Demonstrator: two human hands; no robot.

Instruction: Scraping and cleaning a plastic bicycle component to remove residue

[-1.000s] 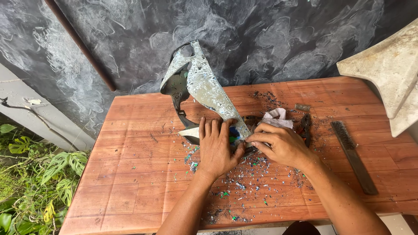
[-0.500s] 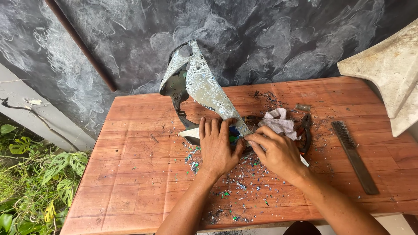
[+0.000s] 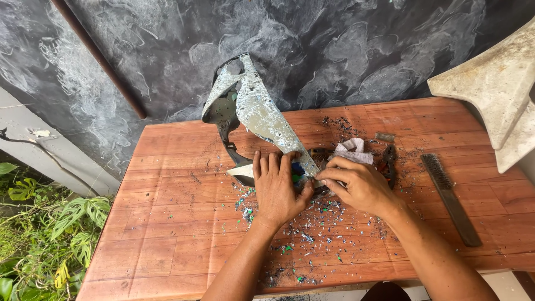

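Near the bottom of the frame, paint chips [image 3: 312,239] litter the tabletop [image 3: 167,234]. At centre your left hand [image 3: 278,189] presses flat, fingers spread, on the panel's lower end; your right hand [image 3: 359,187] is pinched shut on something I cannot make out. The curved panel [image 3: 262,114] rises toward the upper middle. It looks stiff, light and flaky-coated, so hold it by its edges.
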